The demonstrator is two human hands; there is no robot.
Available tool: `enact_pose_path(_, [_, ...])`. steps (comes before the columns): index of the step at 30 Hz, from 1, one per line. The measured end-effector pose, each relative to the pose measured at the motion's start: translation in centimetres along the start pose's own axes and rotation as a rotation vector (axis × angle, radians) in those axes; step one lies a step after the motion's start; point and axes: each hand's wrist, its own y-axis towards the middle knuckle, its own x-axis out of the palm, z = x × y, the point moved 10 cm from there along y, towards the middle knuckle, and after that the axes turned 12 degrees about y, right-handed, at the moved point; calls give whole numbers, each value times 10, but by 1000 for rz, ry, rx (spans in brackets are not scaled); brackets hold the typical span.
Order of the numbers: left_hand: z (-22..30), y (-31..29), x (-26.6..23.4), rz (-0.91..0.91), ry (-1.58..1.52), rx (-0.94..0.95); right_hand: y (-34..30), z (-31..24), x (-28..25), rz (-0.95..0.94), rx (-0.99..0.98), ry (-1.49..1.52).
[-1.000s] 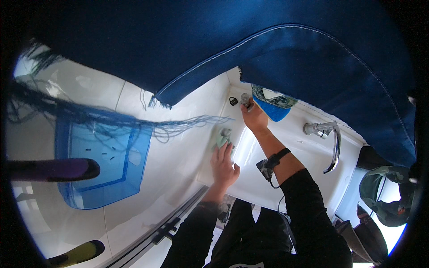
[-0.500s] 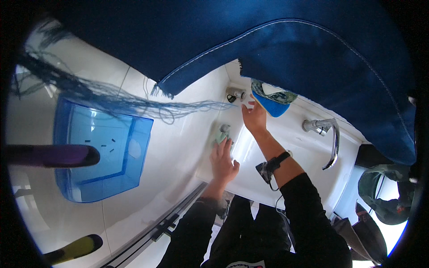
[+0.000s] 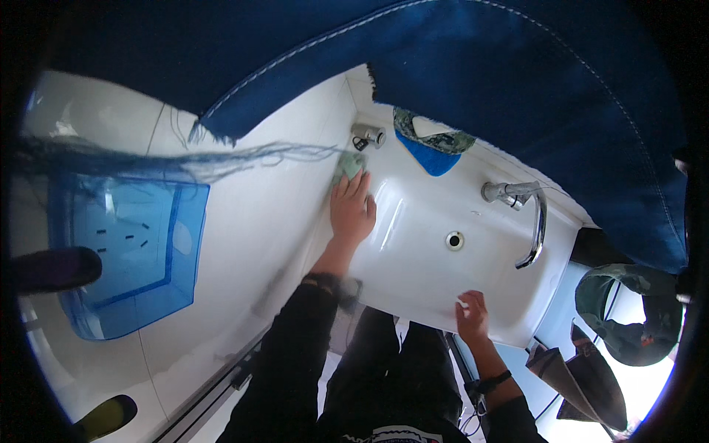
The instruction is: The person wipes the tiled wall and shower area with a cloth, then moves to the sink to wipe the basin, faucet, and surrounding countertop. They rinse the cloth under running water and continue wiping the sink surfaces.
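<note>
My left hand (image 3: 351,209) reaches over the left ledge of a white sink (image 3: 413,273). Its fingers press on a pale green cloth (image 3: 351,164), partly hidden beneath them. Just beyond the cloth is a short metal fitting (image 3: 375,137) with a small black piece on it. Above the sink's front edge, my right hand (image 3: 473,316) is held with fingers loosely bent and apart, nothing visible in it. A blue pad (image 3: 428,156) with a camouflage-patterned band (image 3: 443,140) rests at the sink's back edge, away from both hands.
A chrome faucet (image 3: 541,221) curves over the sink's right side, near the drain (image 3: 454,241). At left is a translucent blue bin (image 3: 133,295). Dark blue frayed fabric (image 3: 443,59) hangs across the top. A camouflage-patterned ring-shaped thing (image 3: 639,343) is at far right.
My right hand has left the blue pad and come back to the sink's front right. My left hand and the cloth have slid farther back along the left ledge. The whole view has shifted slightly.
</note>
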Motion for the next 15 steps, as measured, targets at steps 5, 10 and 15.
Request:
enact_pose_path(5, [-3, 12, 3, -54, -63, 105, -50, 31, -28, -56, -31, -269])
enact_pose_path(10, [-13, -48, -10, -117, 58, -22, -56, 41, -29, -13, -11, -329])
enact_pose_path(15, [-26, -112, -24, -155, 132, -131, -54, 40, -29, 12, -41, -354])
